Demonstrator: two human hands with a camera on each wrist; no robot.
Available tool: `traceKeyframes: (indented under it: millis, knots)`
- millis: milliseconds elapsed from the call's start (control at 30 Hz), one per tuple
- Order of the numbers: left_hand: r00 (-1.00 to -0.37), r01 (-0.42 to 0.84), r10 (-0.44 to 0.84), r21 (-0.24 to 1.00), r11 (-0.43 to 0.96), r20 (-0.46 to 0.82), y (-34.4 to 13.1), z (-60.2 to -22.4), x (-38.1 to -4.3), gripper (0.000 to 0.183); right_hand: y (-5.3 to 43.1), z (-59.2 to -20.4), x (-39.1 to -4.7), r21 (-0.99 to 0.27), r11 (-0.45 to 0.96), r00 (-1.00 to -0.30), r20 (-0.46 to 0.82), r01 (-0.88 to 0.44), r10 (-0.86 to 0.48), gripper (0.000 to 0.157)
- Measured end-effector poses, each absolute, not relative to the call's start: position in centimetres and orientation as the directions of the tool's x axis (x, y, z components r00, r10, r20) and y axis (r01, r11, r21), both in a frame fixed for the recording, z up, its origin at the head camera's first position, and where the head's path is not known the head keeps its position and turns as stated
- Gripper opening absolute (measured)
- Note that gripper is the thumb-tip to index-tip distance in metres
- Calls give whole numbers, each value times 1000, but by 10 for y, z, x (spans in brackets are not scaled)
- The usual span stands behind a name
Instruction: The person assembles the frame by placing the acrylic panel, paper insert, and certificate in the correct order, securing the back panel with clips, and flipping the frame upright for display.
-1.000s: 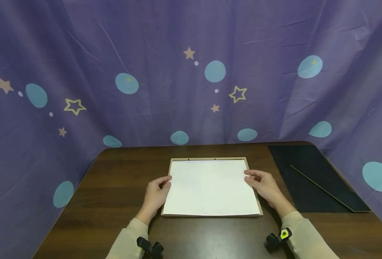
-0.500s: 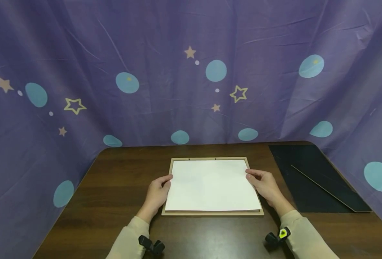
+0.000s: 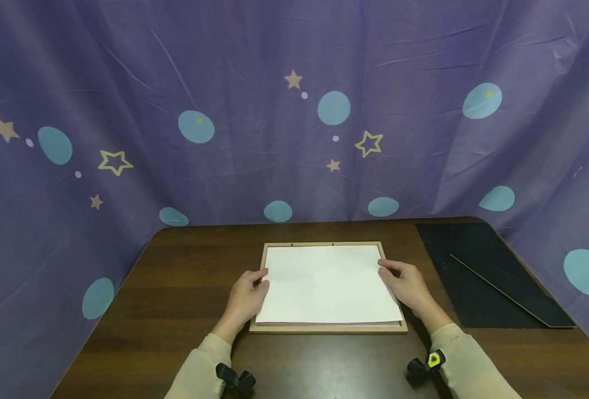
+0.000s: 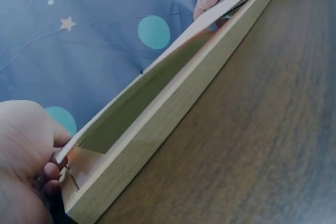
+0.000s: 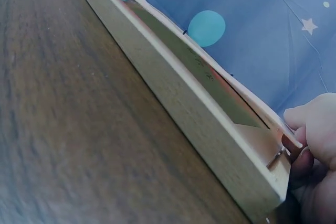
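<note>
A white sheet [image 3: 324, 285] lies over a shallow light-wood frame [image 3: 329, 329], covering most of its inside in the head view. My left hand [image 3: 245, 299] pinches the sheet's left side between thumb and fingers. At the opposite side my right hand [image 3: 408, 285] pinches its right side. In the left wrist view the near edge of the sheet [image 4: 173, 43] stands raised above the frame [image 4: 173, 108], leaving a gap. Through that gap an olive-coloured panel [image 5: 194, 66] with a pale border shows inside the frame in the right wrist view.
A flat black board [image 3: 439, 282] lies at the right of the brown wooden table [image 3: 174, 293], with a thin light line or strip [image 3: 496, 289] running diagonally across it. Behind the table hangs a purple curtain [image 3: 244, 166] with stars and blue spots.
The sheet's near edge has come up and away from the frame's front side, baring more of that side. Both hands keep their hold on the sheet and have barely moved.
</note>
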State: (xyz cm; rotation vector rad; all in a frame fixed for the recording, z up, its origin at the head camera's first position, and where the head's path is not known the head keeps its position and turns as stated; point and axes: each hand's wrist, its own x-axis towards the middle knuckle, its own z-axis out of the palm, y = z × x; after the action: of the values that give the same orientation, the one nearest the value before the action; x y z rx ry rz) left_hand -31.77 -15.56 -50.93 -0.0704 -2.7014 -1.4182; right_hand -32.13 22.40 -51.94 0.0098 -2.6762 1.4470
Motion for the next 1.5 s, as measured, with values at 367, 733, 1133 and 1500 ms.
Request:
traceKeyframes:
  millis: [367, 733, 1133, 1500]
  knots:
    - [-987, 139, 31, 748, 649, 157, -154, -512, -318, 40, 224, -520, -319, -810, 581, -993, 118, -81, 27, 40]
    - [-989, 122, 15, 760, 638, 147, -155, -512, -317, 40, 223, -518, -317, -795, 602, -993, 112, -70, 32, 40]
    - [-985, 156, 50, 731, 664, 165, -157, -500, -315, 46, 224, -516, -317, -801, 595, -994, 104, -63, 34, 56]
    - [-936, 338, 326, 608, 719, 135, -165, -500, -315, 80, 232, -521, -320, -731, 633, -967, 193, -256, -168, 60]
